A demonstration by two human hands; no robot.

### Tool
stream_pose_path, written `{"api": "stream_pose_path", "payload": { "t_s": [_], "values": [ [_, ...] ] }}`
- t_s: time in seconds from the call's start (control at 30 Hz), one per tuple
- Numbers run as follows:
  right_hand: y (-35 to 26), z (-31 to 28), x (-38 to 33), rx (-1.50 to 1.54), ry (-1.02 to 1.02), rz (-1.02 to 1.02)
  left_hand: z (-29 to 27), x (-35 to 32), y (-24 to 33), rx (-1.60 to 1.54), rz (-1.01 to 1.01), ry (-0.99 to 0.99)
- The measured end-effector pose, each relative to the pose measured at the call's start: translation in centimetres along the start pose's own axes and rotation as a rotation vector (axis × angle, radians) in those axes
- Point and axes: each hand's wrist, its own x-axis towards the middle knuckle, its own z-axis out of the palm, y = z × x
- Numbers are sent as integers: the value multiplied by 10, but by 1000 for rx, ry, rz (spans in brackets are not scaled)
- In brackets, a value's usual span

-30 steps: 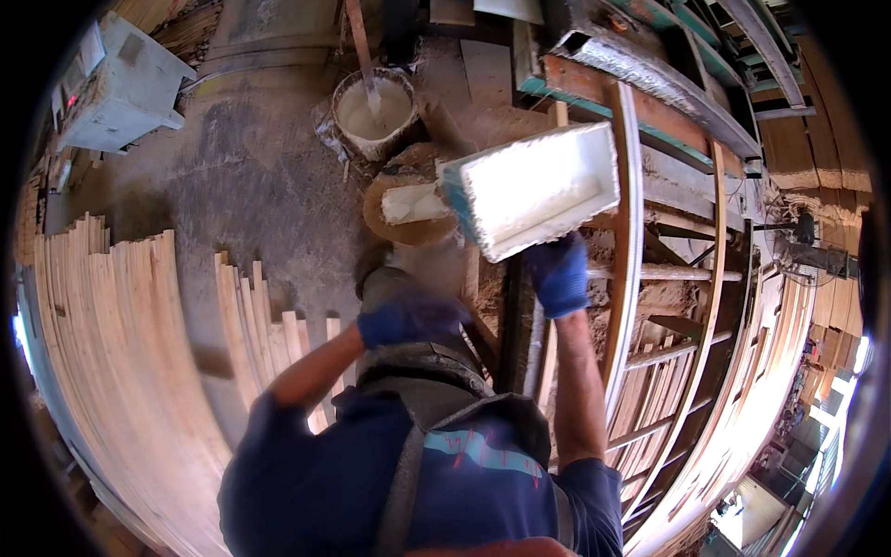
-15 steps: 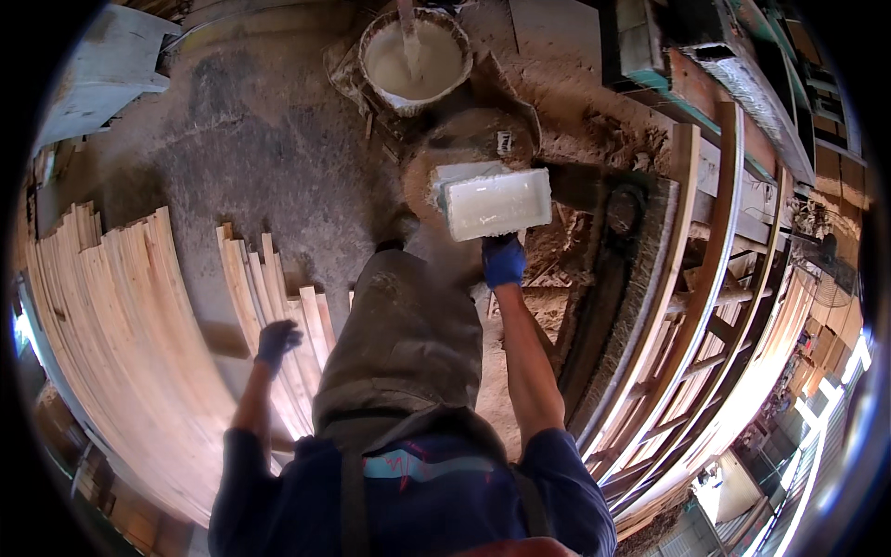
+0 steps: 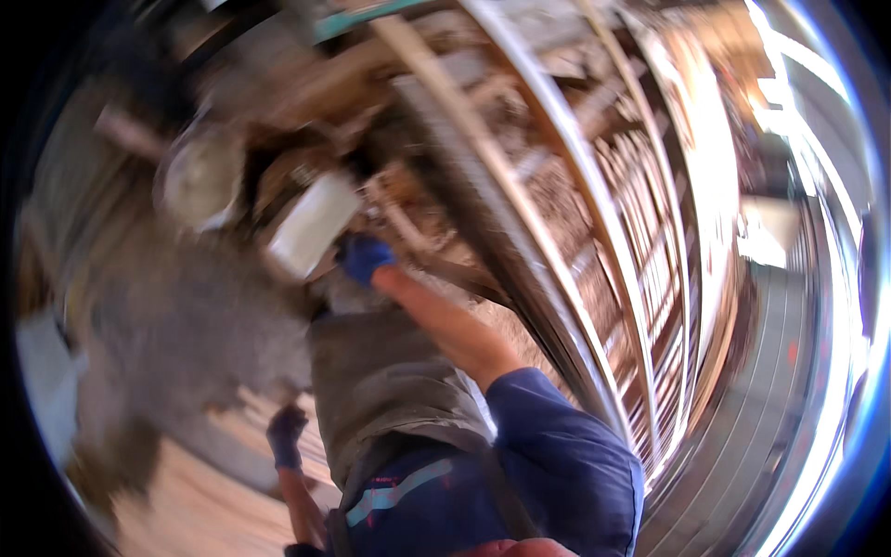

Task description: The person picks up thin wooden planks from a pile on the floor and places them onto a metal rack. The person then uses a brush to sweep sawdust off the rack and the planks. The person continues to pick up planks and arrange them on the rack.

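Motion blur smears much of the head view. My right hand (image 3: 364,260), in a blue glove, is closed at the near right edge of a white, glossy rectangular box (image 3: 314,226); the fingers are partly hidden. Just beyond the box lies a round brown surface with a small pale label (image 3: 302,174). A bucket of whitish liquid (image 3: 204,178) stands to the left of it, with a stick-like handle (image 3: 130,136) rising from it. My left hand (image 3: 287,429), gloved in dark blue, hangs low with loose fingers and nothing seen in it, close to some pale wooden strips (image 3: 264,418).
A slatted wooden rack (image 3: 566,158) with long bars runs along my right side. More pale boards (image 3: 195,501) are stacked at the lower left. A bluish-white object (image 3: 46,381) stands at the left rim, beside grey, dusty floor (image 3: 158,325).
The whole view has swung round, so the box, bucket and right hand now appear farther left and tilted. My right hand stays at the box; my left hand appears lower.
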Motion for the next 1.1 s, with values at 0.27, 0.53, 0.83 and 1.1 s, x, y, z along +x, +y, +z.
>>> {"api": "stream_pose_path", "payload": {
  "t_s": [0.27,0.53,0.83,1.1],
  "values": [
    [45,-149,-351,395,138,34,118,88,404,-545,188,-616],
    [217,-177,-718,1564,1421,483,359,152,607,-860,-88,-661],
    [449,-84,-885,1865,2334,580,462,366,595,-815,-214,-482],
    [524,-45,-930,2041,2637,508,578,308,616,-760,28,-407]
  ]
}}
